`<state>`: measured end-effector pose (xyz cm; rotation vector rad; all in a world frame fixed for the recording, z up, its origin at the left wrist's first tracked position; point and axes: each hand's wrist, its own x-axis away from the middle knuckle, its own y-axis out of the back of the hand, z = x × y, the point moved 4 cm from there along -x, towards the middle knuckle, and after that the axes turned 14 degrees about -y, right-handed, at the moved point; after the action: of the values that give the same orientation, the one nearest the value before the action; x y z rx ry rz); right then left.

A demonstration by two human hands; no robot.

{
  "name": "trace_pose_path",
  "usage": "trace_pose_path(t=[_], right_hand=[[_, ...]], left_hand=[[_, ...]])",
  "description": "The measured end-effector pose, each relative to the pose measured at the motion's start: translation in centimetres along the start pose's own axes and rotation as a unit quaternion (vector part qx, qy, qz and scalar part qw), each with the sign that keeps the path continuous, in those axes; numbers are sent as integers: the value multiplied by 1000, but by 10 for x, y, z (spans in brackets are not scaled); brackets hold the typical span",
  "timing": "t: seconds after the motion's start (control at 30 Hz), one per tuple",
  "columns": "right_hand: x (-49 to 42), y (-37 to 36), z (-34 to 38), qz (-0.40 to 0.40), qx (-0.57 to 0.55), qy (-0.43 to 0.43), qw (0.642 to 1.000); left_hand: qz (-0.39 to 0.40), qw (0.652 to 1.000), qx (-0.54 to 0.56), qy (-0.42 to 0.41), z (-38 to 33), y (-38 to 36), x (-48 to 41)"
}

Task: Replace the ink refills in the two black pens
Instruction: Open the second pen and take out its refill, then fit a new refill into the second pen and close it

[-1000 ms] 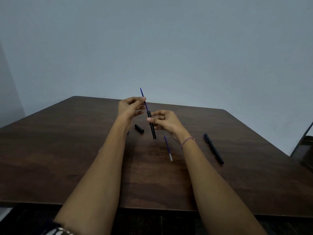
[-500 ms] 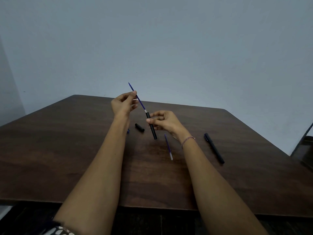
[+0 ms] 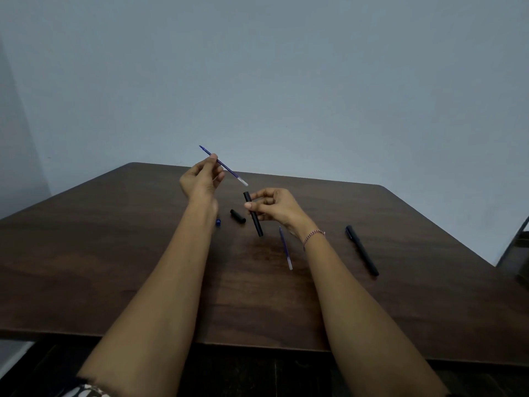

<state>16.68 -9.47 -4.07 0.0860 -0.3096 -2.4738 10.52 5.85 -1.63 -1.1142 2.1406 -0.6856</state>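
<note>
Left hand (image 3: pixel 201 179) is pinching a blue ink refill (image 3: pixel 229 169) just up-left of the black pen barrel (image 3: pixel 257 224), which the right hand (image 3: pixel 276 207) is gripping open end up, likely keeping both aligned. The second black pen (image 3: pixel 362 250) is lying to the right, untouched.

Blue refill (image 3: pixel 229 169) clear of tilted black barrel (image 3: pixel 256 224)
</note>
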Motion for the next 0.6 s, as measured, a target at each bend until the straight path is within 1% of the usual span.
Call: trace_pose_path(t=[0.1,0.2,0.37,0.43,0.47,0.53,0.6], right_hand=[[-1,0,3,-14,-3,24,1000],[0,0,7,-29,6,47,998],[3,4,12,-53,1,75,996],[5,8,14,-68,-8,80,994],[6,9,15,-73,-14,84,994],[8,12,17,-81,-24,91,992],[9,12,18,-84,-28,96,991]], left_hand=[[9,999,-35,1,-14,9,-8],[62,991,-119,14,-30,22,-21],[137,948,-280,64,-54,46,-37],[180,915,-347,94,-60,53,-37],[204,892,-390,107,-62,57,-35],[249,833,-476,133,-63,65,-30],[276,780,-541,150,-61,71,-24]])
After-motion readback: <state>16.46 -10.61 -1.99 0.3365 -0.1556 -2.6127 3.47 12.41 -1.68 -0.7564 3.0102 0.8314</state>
